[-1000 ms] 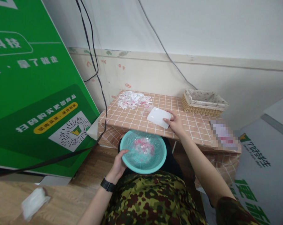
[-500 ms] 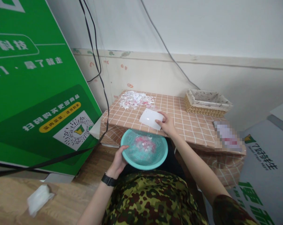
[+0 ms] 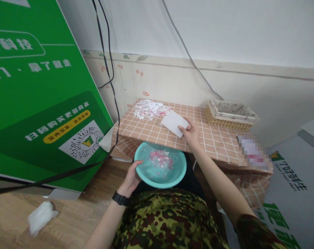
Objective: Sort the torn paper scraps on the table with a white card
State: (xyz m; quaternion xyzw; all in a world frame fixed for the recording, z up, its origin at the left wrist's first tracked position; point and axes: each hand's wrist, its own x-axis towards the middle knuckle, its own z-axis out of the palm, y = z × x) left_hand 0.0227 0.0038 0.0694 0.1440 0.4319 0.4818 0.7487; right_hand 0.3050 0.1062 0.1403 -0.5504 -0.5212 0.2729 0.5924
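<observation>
My left hand (image 3: 132,177) grips the left rim of a turquoise plastic colander (image 3: 146,178), its thumb over the edge. Inside the colander lies a small heap of pink and clear scraps (image 3: 160,160). Between the thumb and fingers of my right hand (image 3: 190,133) is a flat white card (image 3: 174,123), held over the checked tablecloth beyond the colander. Left of the card, a pile of white and pink paper scraps (image 3: 150,109) is spread on the cloth.
A lined wicker basket (image 3: 231,116) stands at the back right of the table (image 3: 211,138). A blurred-out flat item lies at the right edge. Dark cables (image 3: 112,100) hang before the green panel (image 3: 42,103) on the left. A white plastic bundle (image 3: 42,218) rests on the floor.
My right hand has moved the white card up and slightly right, away from the colander and closer to the paper pile. My left hand and the colander have hardly moved.
</observation>
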